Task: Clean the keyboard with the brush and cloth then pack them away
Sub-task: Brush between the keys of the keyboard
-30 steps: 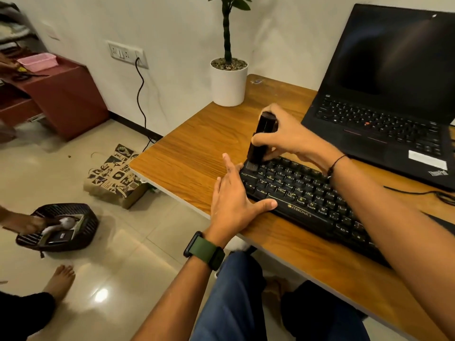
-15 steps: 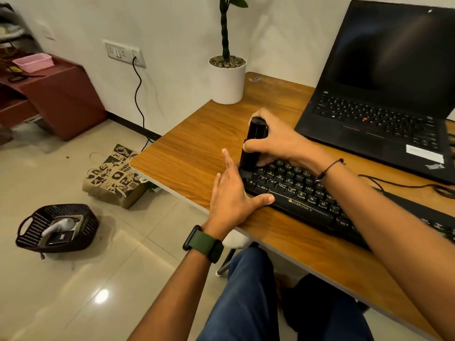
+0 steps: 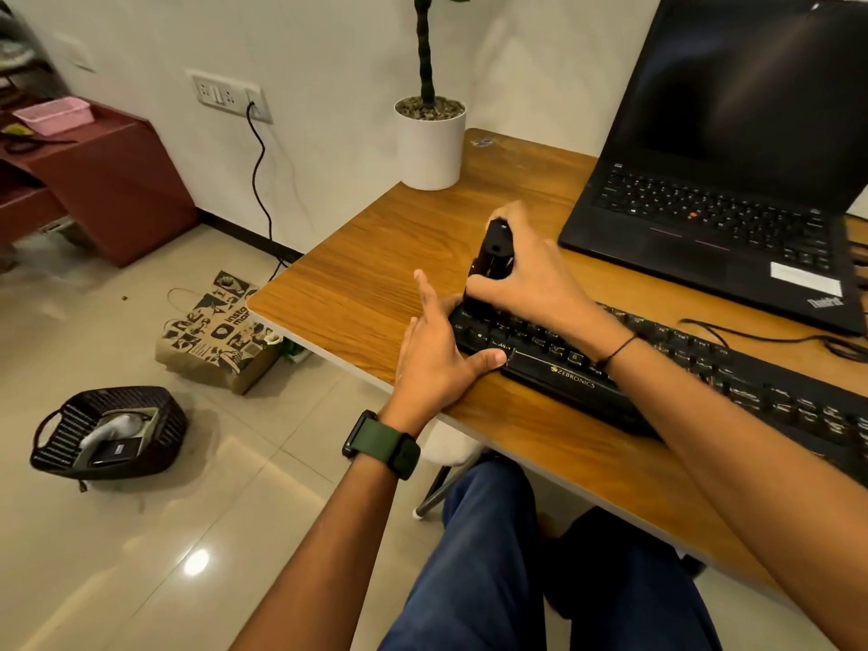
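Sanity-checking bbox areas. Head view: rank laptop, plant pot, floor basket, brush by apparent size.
1. laptop, largest by far.
2. basket and pot: basket looks somewhat larger, but it's close, so don't rely on that order.
3. brush, smallest; partly hidden by the right hand.

It looked like a home workspace: a wooden desk (image 3: 375, 274) carried a ThinkPad laptop (image 3: 732, 190), a potted plant (image 3: 430, 143) at its corner, tiled floor (image 3: 141, 556) beside it.
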